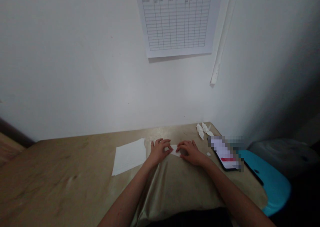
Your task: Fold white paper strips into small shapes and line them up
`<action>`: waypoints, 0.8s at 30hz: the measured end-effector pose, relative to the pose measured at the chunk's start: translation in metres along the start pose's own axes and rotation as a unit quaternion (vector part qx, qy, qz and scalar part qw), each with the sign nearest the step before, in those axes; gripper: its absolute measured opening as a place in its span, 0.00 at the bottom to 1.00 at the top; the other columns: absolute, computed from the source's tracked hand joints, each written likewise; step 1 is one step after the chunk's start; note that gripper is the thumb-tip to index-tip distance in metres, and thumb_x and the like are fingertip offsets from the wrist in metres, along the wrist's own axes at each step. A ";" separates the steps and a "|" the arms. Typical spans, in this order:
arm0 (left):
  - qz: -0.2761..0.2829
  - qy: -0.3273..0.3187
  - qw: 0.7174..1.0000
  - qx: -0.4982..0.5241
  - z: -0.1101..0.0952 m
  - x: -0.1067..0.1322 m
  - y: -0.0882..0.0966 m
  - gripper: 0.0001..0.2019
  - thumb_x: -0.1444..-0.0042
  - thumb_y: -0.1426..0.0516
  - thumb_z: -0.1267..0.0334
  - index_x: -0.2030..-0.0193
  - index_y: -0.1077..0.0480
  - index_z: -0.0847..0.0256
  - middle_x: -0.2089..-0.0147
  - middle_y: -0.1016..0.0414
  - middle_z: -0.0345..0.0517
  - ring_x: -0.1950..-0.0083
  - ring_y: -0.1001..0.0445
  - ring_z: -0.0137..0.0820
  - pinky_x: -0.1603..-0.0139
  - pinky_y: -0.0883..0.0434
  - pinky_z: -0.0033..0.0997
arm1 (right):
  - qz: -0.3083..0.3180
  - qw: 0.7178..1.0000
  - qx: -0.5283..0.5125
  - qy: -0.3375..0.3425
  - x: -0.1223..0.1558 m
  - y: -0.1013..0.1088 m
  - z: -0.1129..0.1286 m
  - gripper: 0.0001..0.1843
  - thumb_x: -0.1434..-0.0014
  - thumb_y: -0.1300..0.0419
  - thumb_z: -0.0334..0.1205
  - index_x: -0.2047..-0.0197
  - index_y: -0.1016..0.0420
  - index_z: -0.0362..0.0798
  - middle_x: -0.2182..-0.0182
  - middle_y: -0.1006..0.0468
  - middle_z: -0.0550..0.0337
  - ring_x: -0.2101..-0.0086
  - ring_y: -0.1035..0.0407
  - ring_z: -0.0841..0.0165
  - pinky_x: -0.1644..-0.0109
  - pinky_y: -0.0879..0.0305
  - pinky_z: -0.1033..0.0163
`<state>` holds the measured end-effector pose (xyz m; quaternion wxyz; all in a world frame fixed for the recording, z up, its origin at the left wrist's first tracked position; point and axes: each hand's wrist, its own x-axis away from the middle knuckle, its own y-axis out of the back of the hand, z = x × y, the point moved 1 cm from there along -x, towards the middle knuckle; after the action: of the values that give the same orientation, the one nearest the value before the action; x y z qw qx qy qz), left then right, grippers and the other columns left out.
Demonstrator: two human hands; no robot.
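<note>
A small piece of white paper (175,150) lies on the brown covered table between my two hands. My left hand (161,149) pinches its left edge between thumb and index finger, the other fingers raised. On the opposite edge, the thumb and fingertips of my right hand (190,151) close over the paper. Left of my hands rests a larger stack of white paper sheets (129,156), with a ragged right edge. Folded white paper shapes (200,131) sit near the far right corner, and a tiny paper scrap (208,154) lies right of my right hand.
A phone (223,155), partly blurred out, lies along the table's right side. Beyond that edge is a turquoise stool (273,177). The white wall (87,80) rises behind the table (62,173), with a printed grid sheet (178,24) on it.
</note>
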<state>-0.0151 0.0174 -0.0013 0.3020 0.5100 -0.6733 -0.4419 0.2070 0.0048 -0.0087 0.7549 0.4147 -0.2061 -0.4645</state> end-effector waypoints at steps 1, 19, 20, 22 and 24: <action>0.000 -0.003 1.000 -0.001 0.001 0.000 0.000 0.05 0.40 0.39 0.56 0.58 0.22 0.42 0.33 0.31 0.32 0.28 0.45 0.46 0.31 0.57 0.72 | 0.003 1.000 0.000 0.003 0.000 0.000 -0.001 0.19 0.43 0.39 0.32 0.50 0.23 0.60 0.43 0.29 0.58 0.37 0.41 0.58 0.29 0.72 0.33; -0.030 -0.007 0.999 -0.007 0.005 0.004 -0.005 0.10 0.41 0.38 0.55 0.53 0.21 0.38 0.34 0.30 0.34 0.30 0.42 0.46 0.29 0.55 0.66 | 0.017 1.000 -0.001 0.024 0.004 0.008 0.001 0.31 0.44 0.37 0.38 0.37 0.31 0.58 0.34 0.35 0.56 0.31 0.49 0.58 0.27 0.70 0.38; -0.036 -0.007 0.999 -0.009 0.004 0.003 -0.005 0.11 0.41 0.38 0.56 0.52 0.21 0.38 0.35 0.30 0.35 0.30 0.42 0.45 0.29 0.54 0.64 | 0.011 1.000 0.000 0.026 0.004 0.008 0.001 0.30 0.44 0.36 0.40 0.38 0.30 0.57 0.34 0.34 0.55 0.32 0.48 0.57 0.28 0.68 0.38; -0.044 -0.008 0.999 -0.014 0.003 0.002 -0.005 0.12 0.40 0.39 0.58 0.51 0.22 0.40 0.36 0.29 0.37 0.31 0.41 0.45 0.29 0.53 0.62 | -0.010 0.999 0.006 0.036 0.002 0.008 0.001 0.25 0.44 0.35 0.42 0.42 0.26 0.56 0.38 0.30 0.55 0.35 0.43 0.57 0.28 0.63 0.41; -0.050 -0.007 0.999 -0.016 0.000 0.001 -0.005 0.12 0.40 0.39 0.59 0.50 0.22 0.40 0.37 0.28 0.39 0.32 0.40 0.45 0.30 0.53 0.63 | -0.042 0.998 0.014 0.047 0.000 0.007 0.000 0.17 0.41 0.37 0.41 0.48 0.22 0.55 0.43 0.25 0.55 0.39 0.39 0.60 0.30 0.56 0.46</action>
<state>-0.0138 0.0157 -0.0055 0.2828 0.5346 -0.6422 -0.4709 0.2107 0.0061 -0.0033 0.7374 0.4549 -0.1594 -0.4733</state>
